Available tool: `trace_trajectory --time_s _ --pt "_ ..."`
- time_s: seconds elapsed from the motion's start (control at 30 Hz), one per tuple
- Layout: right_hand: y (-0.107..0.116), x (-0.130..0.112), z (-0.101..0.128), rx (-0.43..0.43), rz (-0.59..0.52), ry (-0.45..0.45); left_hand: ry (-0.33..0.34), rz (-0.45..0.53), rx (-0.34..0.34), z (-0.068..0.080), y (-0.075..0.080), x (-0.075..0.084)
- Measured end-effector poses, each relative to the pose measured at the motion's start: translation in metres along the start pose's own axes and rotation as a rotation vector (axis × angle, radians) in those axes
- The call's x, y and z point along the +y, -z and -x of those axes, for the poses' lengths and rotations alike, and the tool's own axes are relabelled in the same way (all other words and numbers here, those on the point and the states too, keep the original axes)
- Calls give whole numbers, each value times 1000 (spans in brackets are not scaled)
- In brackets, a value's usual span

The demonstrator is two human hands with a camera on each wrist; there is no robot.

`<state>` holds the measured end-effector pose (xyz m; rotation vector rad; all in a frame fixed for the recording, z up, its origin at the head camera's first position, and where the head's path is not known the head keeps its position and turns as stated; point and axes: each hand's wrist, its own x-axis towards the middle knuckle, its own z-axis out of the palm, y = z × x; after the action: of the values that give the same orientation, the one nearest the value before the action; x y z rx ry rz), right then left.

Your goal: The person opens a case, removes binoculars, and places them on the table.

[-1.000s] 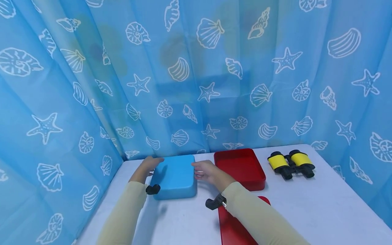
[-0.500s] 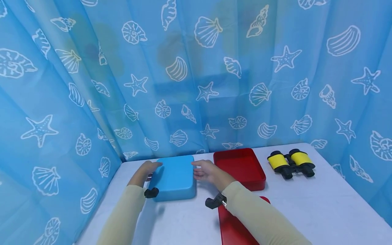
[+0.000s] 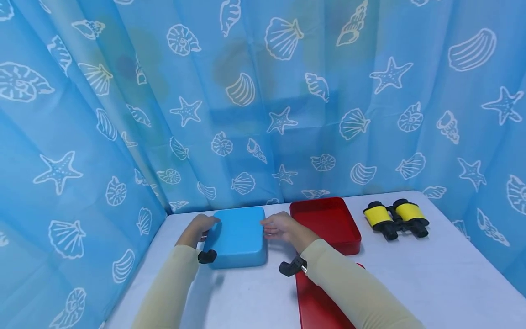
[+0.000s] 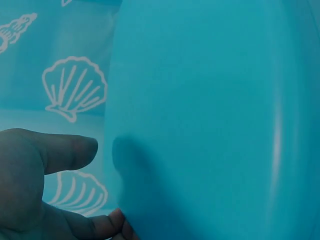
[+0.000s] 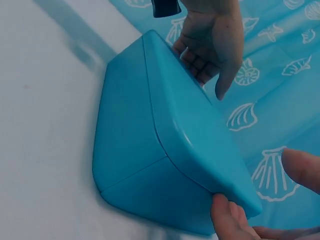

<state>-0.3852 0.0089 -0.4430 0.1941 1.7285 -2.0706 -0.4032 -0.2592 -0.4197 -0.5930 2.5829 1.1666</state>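
Blue lidded box (image 3: 237, 236) on the white table (image 3: 431, 283), far left corner by the curtain (image 3: 263, 100); contents hidden. Left hand (image 3: 200, 226) and right hand (image 3: 281, 226) grasp its opposite sides. Open red tray (image 3: 325, 224) just right, nothing inside; binoculars (image 3: 396, 218) beyond.

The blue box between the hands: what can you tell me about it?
The blue box is a smooth, plastic-looking, rounded rectangle with its lid closed; a seam runs round its side. It rests flat on the white table, beside the open red tray. The left hand touches its left edge, the right hand its right edge.
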Motion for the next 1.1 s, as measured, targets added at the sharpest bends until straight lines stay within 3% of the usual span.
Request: trace_trajectory --time_s 0.37,0.6,1.1 --pt "-7 -2 -10 60 243 16 18 9 23 -4 -1 -3" --pt "-7 -4 -19 117 368 20 24 -5 -3 -3 -2 1" --pt "-6 -4 -24 52 461 24 20 -70 -2 -3 -2 3"
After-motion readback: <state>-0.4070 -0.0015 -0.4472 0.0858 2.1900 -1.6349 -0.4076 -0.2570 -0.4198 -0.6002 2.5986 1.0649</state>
